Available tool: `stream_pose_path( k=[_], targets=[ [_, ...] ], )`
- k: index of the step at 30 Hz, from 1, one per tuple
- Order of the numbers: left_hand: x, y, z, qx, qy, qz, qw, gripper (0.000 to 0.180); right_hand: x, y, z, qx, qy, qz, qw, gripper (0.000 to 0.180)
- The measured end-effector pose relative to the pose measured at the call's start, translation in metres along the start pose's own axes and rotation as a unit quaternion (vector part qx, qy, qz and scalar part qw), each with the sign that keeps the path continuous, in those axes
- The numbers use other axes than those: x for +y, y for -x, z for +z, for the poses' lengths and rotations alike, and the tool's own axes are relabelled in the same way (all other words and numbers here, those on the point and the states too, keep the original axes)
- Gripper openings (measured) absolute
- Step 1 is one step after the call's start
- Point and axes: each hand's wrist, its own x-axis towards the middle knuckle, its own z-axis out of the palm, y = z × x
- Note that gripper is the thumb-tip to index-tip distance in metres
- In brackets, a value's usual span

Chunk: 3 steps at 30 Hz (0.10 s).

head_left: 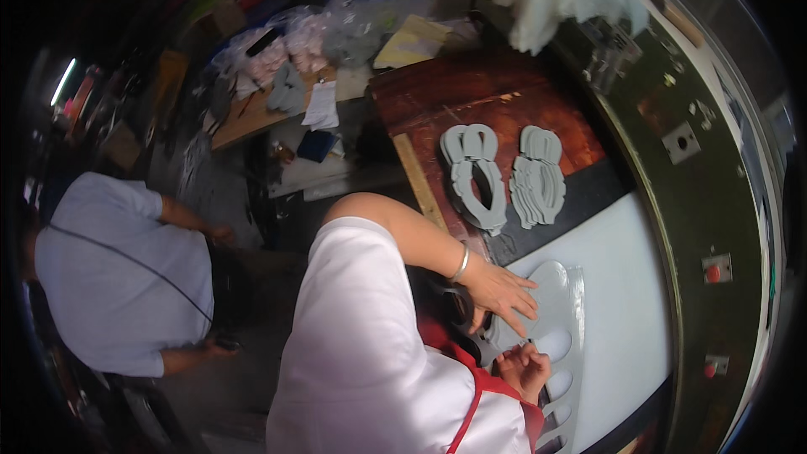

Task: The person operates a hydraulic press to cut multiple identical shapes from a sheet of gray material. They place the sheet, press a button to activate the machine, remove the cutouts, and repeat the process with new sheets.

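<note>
At the far left a co-worker in a pale shirt (118,277) bends over separate work; that person's hands take no part here.

The left hand (503,292), a bangle (461,262) on its wrist, lies open and flat, fingers spread, palm down on the upper part of a grey cutting frame (565,319). The frame rests on the white board (630,303), with oval openings running down its length.

The right hand (525,367) sits just below, fingers curled at the frame's left edge beside one oval opening. Whether it pinches something small or only presses the edge cannot be told.

To do this step well, keep the left palm flat so the frame does not slide or lift. Work the right fingers close to the edge, one opening at a time. Keep both hands inside the board's margin.

Further back, two stacks of grey cut pieces (475,176) and (538,178) lie side by side on the brown bench (437,92). They stay well apart from the frame. A curved machine panel with red buttons (716,269) stands at the right; avoid touching it.
</note>
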Motion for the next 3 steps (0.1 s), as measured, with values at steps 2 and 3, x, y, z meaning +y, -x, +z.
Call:
stream_pose_path(
  k=[2, 3],
  targets=[
    [-0.0021, -0.0070, 0.0024, -0.006, 0.045, -0.037, 0.998, 0.077, -0.0056, 0.0005, 0.0007, -0.035, -0.012, -0.006, 0.999, 0.019],
    [-0.0069, -0.0128, 0.0024, -0.054, 0.090, -0.069, 0.992, 0.081, -0.0082, 0.0003, 0.0000, -0.043, -0.011, -0.006, 0.999, 0.019]
  ],
)
